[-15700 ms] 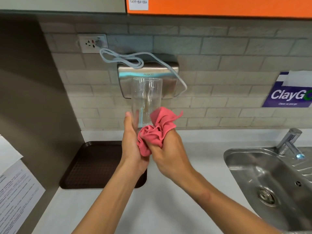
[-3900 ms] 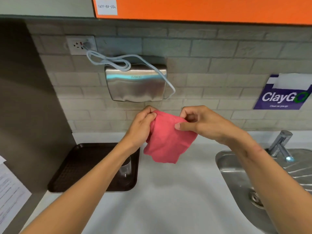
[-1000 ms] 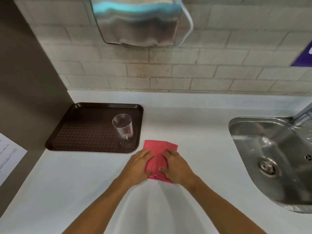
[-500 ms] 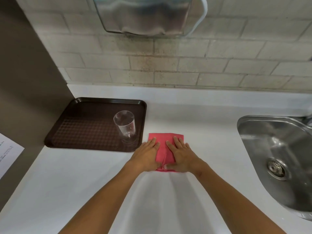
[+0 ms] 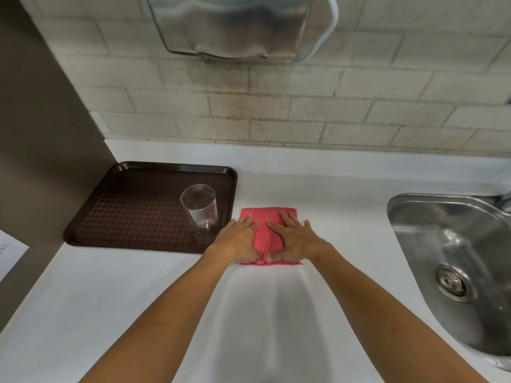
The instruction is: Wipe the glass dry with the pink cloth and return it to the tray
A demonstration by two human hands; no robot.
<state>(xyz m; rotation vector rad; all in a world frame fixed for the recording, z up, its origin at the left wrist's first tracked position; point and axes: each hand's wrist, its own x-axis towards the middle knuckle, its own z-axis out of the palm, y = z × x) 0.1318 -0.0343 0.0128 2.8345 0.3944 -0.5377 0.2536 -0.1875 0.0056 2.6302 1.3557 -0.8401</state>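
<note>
On the white countertop point(image 5: 345, 217), a folded pink cloth point(image 5: 266, 232) is pressed flat under the left hand point(image 5: 240, 240) and right hand point(image 5: 294, 239), fingers extended and slightly spread, gripping nothing. Just beside it, the clear drinking glass point(image 5: 201, 212) is stood upright in the dark brown plastic tray point(image 5: 132, 214).

Your left hand point(image 5: 240, 239) and right hand point(image 5: 293, 239) lie flat, fingers spread, on the folded cloth point(image 5: 264, 235) on the counter point(image 5: 138, 299). The cloth sits just beside the tray point(image 5: 116, 214). The glass point(image 5: 200, 210) stands upright near the tray's right front corner. A sink point(image 5: 442, 244) is at your right.
</note>
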